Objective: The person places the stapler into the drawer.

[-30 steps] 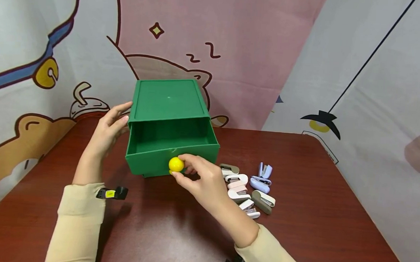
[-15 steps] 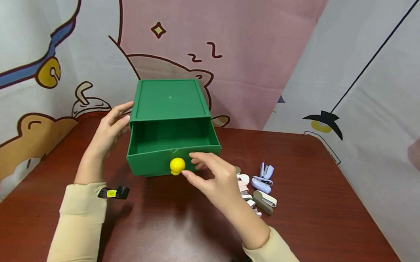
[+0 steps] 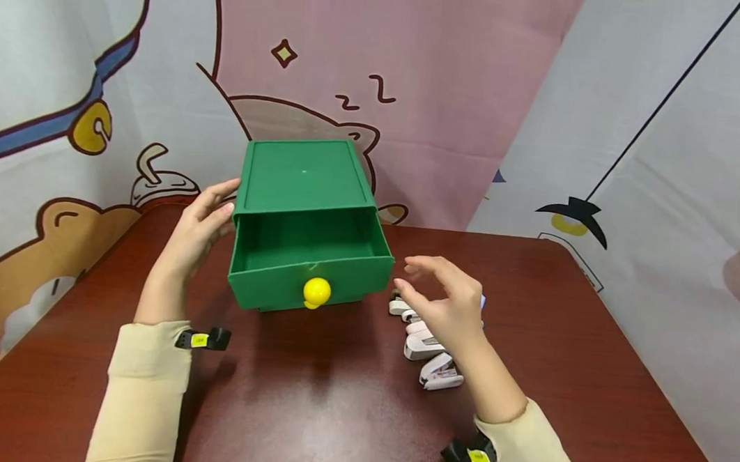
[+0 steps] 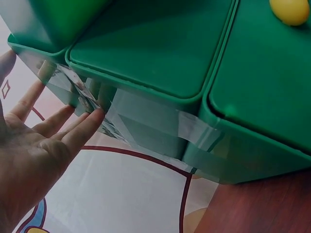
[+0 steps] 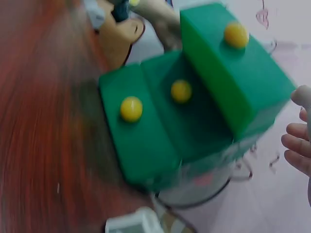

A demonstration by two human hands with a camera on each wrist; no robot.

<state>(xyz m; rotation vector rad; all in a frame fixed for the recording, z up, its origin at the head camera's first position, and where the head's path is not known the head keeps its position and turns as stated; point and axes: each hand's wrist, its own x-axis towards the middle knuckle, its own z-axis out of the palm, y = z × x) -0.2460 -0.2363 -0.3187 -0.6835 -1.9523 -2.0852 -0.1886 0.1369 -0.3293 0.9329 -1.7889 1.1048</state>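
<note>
Drawer [image 3: 293, 281] nr R hand [image 3: 451, 304], L of fingertips [image 3: 416, 263], not touching.

The right hand [image 3: 444, 301], which I see pinching the yellow knob [image 3: 316, 292] a second ago, is now off it altogether, to the right and well apart from the drawer [image 3: 266, 287], with a gap between thumb and fingers. On my head view it now covers most of the pale blue staplers [image 3: 483, 302], while the nearest white stapler [image 3: 442, 383] shows more fully than before.
</note>
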